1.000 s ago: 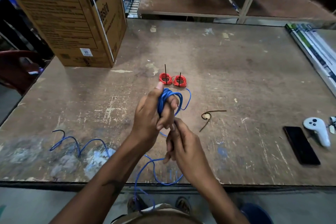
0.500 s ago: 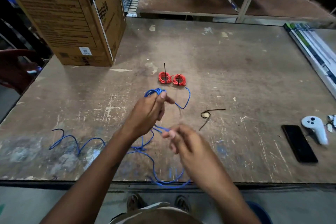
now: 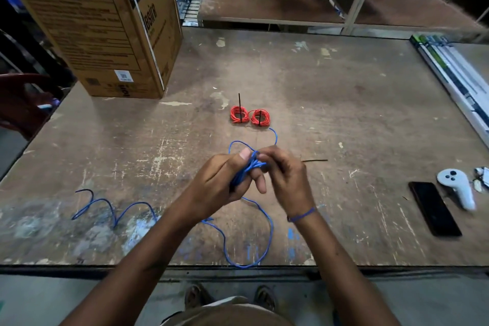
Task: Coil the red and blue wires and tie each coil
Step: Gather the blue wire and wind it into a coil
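Worn wooden table (image 3: pixel 344 114) fills frame; cardboard box (image 3: pixel 100 26) upper left, out of working space. Blue wire (image 3: pixel 267 233) trails from lower left across near edge up to frame centre. Left hand (image 3: pixel 219 185) closed round bunched blue loops, serving as former for coil. Right hand (image 3: pixel 287 180) pinches strand beside bunch, likely laying next turn. Two red coils (image 3: pixel 250 116) above hands, each cinched with black tie, parked clear. Spare black tie (image 3: pixel 315 160) right of hands, probably kept ready for blue coil.
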